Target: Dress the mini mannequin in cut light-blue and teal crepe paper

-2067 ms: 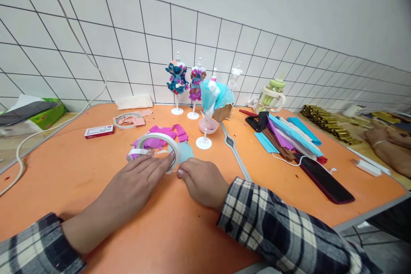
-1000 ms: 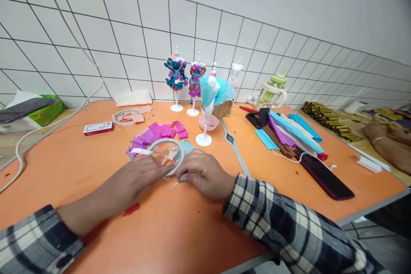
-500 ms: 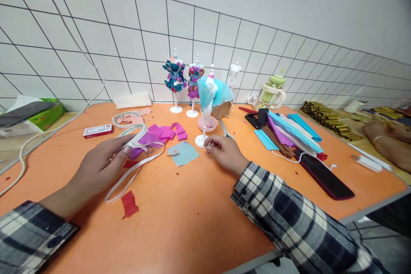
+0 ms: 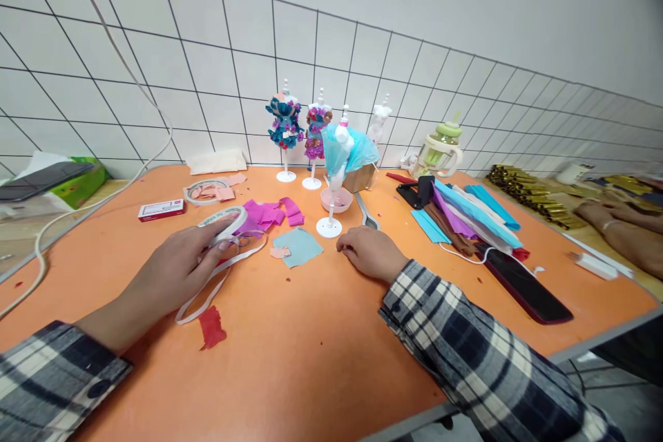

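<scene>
My left hand [image 4: 179, 266] grips a white roll of tape [image 4: 238, 222] at the left of the table, just above the magenta crepe paper [image 4: 263, 215]. Below the roll, a narrow white strip [image 4: 239, 262] loops over the table. My right hand [image 4: 373, 253] rests low over the tabletop with its fingers curled together; whatever they may hold is hidden. Close to it stands a small white mannequin [image 4: 336, 183] draped in light blue crepe paper [image 4: 362, 150]. A grey-blue paper square [image 4: 303, 247] lies between my hands, with a small pink scrap [image 4: 280, 253] on its left edge.
Two decorated mannequins [image 4: 284, 126] and a bare one [image 4: 380, 117] stand at the back. A pink bowl [image 4: 342, 202], scissors [image 4: 367, 213] and a cardboard box [image 4: 361, 178] are near the middle. Folded papers [image 4: 466, 214] and a phone [image 4: 528, 286] lie right. Another person's arms [image 4: 632, 235] show far right.
My left hand has lowered the tape roll slightly and shifted right. My right hand has drawn back a little from the mannequin's base. The pink scrap now lies flatter on the paper square.
</scene>
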`<state>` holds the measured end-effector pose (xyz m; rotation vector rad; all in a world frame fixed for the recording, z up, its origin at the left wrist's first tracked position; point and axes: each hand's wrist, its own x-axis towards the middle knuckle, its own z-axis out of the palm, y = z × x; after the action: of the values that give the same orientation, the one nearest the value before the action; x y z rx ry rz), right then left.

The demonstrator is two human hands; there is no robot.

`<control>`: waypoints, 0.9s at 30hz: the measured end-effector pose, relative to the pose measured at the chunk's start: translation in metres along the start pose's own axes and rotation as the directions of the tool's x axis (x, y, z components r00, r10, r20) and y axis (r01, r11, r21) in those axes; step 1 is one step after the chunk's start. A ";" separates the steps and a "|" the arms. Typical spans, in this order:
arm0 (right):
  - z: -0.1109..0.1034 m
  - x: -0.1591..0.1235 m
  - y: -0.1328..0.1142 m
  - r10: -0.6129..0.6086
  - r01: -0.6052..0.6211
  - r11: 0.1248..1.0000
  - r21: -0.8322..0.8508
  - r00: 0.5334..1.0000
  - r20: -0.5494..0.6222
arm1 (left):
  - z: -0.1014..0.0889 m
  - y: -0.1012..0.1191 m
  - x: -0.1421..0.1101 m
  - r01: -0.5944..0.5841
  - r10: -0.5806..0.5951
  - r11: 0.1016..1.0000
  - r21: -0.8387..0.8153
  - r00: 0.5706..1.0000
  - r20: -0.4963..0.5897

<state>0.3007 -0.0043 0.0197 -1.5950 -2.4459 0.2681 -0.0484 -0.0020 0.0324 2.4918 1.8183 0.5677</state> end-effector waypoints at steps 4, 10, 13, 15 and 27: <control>-0.003 -0.002 0.000 -0.021 0.023 0.999 -0.033 0.999 0.046 | 0.006 -0.006 0.002 -0.059 0.059 0.998 -0.034 0.998 0.013; -0.007 -0.006 0.008 -0.036 0.036 0.999 0.003 0.995 0.091 | 0.010 -0.006 0.003 -0.083 0.089 0.992 -0.097 0.994 0.058; -0.006 -0.007 0.012 -0.026 0.022 0.999 0.039 0.995 0.094 | 0.009 -0.005 0.002 -0.067 0.072 0.994 -0.084 0.995 0.066; -0.005 -0.006 0.015 -0.022 0.017 0.998 0.054 0.996 0.092 | 0.008 -0.003 0.002 -0.062 0.068 0.995 -0.082 0.995 0.071; -0.001 -0.006 0.020 -0.007 0.002 0.997 0.074 0.998 0.068 | 0.003 0.003 0.001 -0.051 0.057 0.997 -0.057 0.992 0.111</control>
<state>0.3208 -0.0017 0.0152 -1.5747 -2.4587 0.4131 -0.0448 -0.0012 0.0304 2.4897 1.6788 0.4605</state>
